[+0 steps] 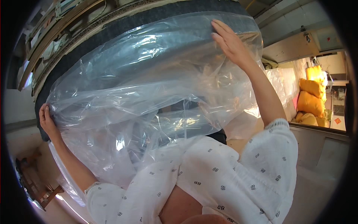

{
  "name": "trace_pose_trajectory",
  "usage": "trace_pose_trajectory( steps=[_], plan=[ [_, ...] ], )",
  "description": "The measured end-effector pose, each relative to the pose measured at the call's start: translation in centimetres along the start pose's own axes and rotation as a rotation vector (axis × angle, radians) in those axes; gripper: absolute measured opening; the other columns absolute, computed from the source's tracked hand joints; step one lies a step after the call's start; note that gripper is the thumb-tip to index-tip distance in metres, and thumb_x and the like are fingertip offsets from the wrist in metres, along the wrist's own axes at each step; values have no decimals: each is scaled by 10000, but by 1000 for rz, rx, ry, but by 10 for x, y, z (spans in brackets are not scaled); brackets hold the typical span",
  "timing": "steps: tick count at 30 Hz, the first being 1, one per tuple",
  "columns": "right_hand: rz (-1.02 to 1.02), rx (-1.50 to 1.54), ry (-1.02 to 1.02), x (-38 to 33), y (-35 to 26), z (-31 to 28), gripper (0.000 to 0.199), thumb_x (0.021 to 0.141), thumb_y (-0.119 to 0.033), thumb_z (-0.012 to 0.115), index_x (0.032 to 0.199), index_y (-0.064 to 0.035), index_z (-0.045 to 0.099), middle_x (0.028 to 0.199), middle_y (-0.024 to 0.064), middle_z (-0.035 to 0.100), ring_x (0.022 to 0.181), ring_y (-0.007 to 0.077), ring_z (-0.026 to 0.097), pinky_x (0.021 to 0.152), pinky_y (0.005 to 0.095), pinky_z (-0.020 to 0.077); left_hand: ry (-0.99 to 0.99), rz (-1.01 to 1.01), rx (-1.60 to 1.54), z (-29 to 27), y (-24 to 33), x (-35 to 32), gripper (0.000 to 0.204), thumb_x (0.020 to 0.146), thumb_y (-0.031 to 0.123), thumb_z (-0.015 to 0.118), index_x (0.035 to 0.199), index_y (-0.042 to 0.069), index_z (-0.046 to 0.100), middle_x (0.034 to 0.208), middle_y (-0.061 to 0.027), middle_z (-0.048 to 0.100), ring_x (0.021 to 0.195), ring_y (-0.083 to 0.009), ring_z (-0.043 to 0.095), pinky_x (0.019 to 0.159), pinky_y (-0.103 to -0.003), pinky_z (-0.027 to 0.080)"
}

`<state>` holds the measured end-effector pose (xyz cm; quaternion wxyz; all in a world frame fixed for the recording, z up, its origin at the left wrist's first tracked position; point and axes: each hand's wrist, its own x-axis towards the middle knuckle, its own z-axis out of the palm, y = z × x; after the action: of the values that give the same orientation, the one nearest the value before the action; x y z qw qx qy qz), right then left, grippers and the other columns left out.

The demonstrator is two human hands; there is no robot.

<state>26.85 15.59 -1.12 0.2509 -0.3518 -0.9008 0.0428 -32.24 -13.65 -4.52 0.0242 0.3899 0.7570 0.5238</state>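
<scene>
A large clear plastic sheet (149, 78), wrinkled and shiny, spreads over a dark-topped table (175, 8) and hangs down its near side toward my body. At the table's left end, my left hand (47, 121) is closed on the sheet's edge, fingers curled and close together. My right hand (230, 43) reaches to the far right part of the sheet. It lies on the plastic with its fingers stretched out. Folds and loose layers of the film bunch up in front of me.
Beyond the table's far edge runs a wooden and metal frame (56, 35). Orange-yellow sacks (311, 99) are piled at the right, past an opening. More clear film (281, 84) trails off right of the table. A brown wooden piece of furniture (50, 196) stands at the lower left.
</scene>
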Motion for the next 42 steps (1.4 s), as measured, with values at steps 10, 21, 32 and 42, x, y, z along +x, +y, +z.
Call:
trace_pose_trajectory(
  steps=[10,21,32,42],
  plan=[
    [22,-127,-89,23,-1,38,542,908,-415,347,1306,-48,358,1388,103,312,1303,248,247,1050,449,193,149,-95,95,-126,32,-8,244,879,126,490,1057,-5,594,988,-20,584,863,-92,517,768,-206,405],
    [222,-81,342,67,53,57,289,749,-290,644,986,-134,592,994,52,544,925,228,538,781,375,421,81,110,423,-130,115,-110,170,854,140,533,981,65,617,950,27,575,777,-56,474,578,-196,342],
    [414,746,504,138,72,2,78,803,-146,577,818,-71,591,720,-29,546,670,57,484,619,212,396,519,-293,-484,-91,112,-78,275,845,247,581,1069,90,553,887,33,525,728,-49,433,597,-195,343],
    [485,609,651,142,153,87,143,775,-184,619,848,-62,606,798,34,641,726,148,589,683,283,448,378,-95,16,42,-23,78,234,787,200,644,933,18,669,911,-35,649,822,-113,568,772,-209,414]
  ],
)
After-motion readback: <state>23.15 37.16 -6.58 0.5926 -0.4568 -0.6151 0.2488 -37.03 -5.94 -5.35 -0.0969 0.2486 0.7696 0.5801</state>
